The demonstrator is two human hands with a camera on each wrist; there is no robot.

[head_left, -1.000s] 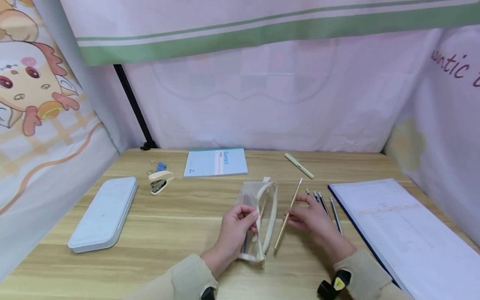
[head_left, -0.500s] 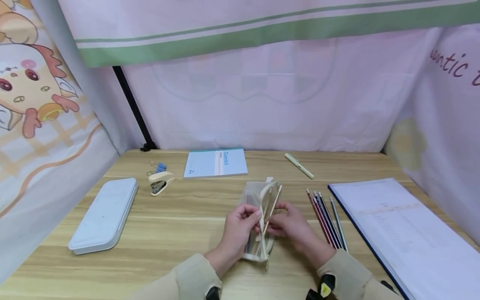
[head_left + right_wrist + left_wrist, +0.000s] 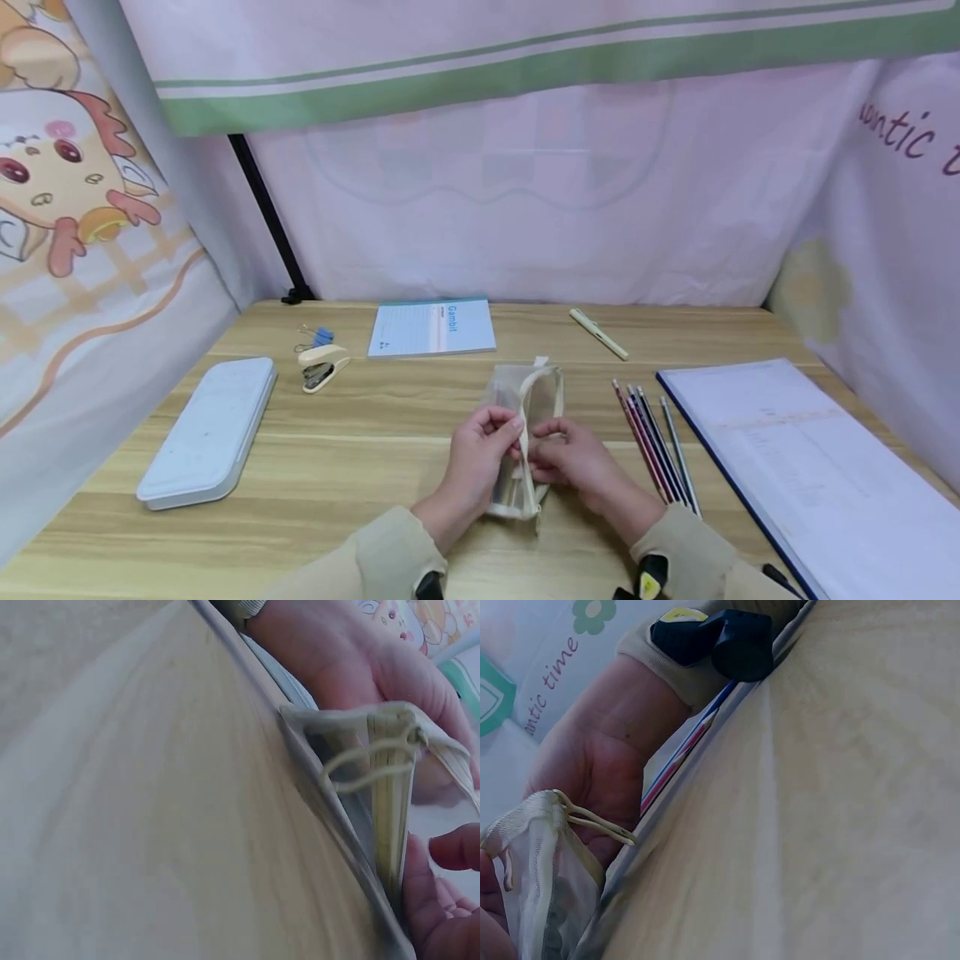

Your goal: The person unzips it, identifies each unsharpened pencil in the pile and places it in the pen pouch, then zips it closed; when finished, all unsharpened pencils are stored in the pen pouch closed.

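A clear pencil pouch (image 3: 504,392) with a cream zipper edge lies on the wooden table, its mouth facing right. My left hand (image 3: 474,454) pinches the rim of that mouth between thumb and fingers. At the opening is my right hand (image 3: 585,467), its fingertips partly hidden behind the zipper edge. In the right wrist view, the thumb and fingers of this hand (image 3: 446,915) stand apart beside the pouch, with no pencil showing between them. To the right of this hand lie several pencils (image 3: 656,446), side by side.
A blue-edged folder with white paper (image 3: 817,467) lies at the right. At the left are a white case (image 3: 206,429), a stapler (image 3: 322,367) and a blue binder clip (image 3: 322,336). A notebook (image 3: 431,327) and a pale green pen (image 3: 598,333) lie toward the back.
My right hand has carried a gold pencil leftward into the pouch's mouth; the pencil no longer shows in the hand. The left hand keeps its grip on the rim.
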